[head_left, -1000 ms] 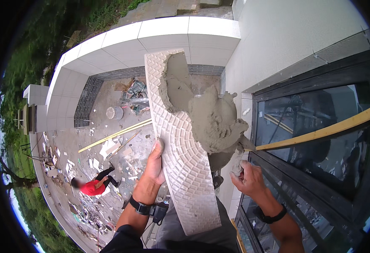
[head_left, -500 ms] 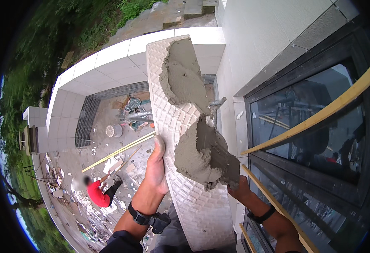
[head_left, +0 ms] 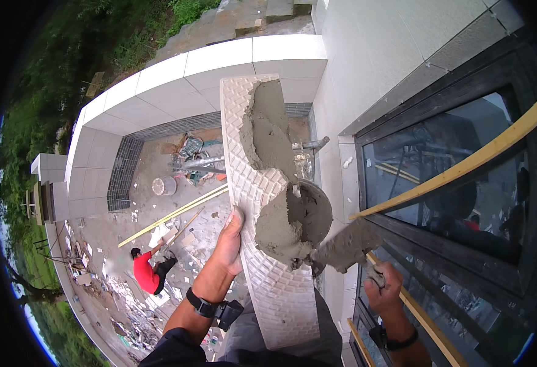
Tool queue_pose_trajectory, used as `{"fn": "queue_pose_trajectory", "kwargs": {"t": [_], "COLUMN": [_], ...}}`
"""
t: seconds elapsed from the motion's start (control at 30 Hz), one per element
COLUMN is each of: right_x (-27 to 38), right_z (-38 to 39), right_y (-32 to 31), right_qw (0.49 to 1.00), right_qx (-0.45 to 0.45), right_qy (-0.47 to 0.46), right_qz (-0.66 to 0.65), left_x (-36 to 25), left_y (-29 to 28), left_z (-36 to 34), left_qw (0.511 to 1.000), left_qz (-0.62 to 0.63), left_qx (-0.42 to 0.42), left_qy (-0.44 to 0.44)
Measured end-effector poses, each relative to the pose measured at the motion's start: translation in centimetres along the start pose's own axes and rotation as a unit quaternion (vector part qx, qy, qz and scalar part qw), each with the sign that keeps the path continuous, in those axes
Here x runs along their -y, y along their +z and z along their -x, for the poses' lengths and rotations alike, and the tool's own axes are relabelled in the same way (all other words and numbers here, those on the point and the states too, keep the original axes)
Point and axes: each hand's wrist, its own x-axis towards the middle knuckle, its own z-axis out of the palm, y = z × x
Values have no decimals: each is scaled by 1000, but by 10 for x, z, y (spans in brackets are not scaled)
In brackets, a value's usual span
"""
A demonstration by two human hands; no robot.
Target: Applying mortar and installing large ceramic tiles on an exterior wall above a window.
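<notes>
Since the frame half a second back: trowel (head_left: 342,248) has slid lower and to the right along the tile (head_left: 268,269), and its mortar load now sits as a rounded lump (head_left: 293,223) at mid-tile instead of spreading up toward the upper patch. Right hand (head_left: 383,290) has come out from behind the tile's right edge and is now plainly seen. The tile itself holds about the same pose.

Left hand (head_left: 230,241): fingers wrapped over the tile's left edge, thumb on the ribbed face, clamped on it. Black watch (head_left: 202,304) on that wrist.

Right hand: closed around the trowel's handle, low right of the tile. The blade, caked in grey mortar, points up-left and touches the lump.

Tile: long, pale, ribbed back facing the camera, held upright in front of the body, its lower end against the person's grey trousers (head_left: 336,342). A second smear of mortar (head_left: 268,131) covers the upper right part of the face, apart from the lump.

Right of the tile: dark-framed window (head_left: 458,177) with a yellow strip (head_left: 464,165) running diagonally across it.

Far below: a littered courtyard (head_left: 177,208) with a person in a red top (head_left: 145,272), crouched in much the same spot.
</notes>
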Motion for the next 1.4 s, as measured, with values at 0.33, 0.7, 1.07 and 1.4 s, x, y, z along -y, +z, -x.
{"fn": "queue_pose_trajectory", "kwargs": {"t": [0.33, 0.7, 1.07, 1.4], "right_x": [-34, -37, 38, 33], "right_z": [-43, -86, -111, -25], "right_y": [26, -9, -28, 3], "right_qw": [984, 949, 743, 763], "right_qx": [75, 63, 425, 415], "right_qy": [16, 307, 486, 482], "right_qz": [160, -34, -177, -112], "left_x": [31, 41, 38, 28], "left_y": [-15, -32, -26, -22], "left_z": [10, 13, 7, -14], "left_qw": [1000, 999, 996, 991], "left_qz": [-16, -39, -81, -100], "left_qx": [-19, -24, -22, -69], "left_qy": [-15, -12, 2, 56]}}
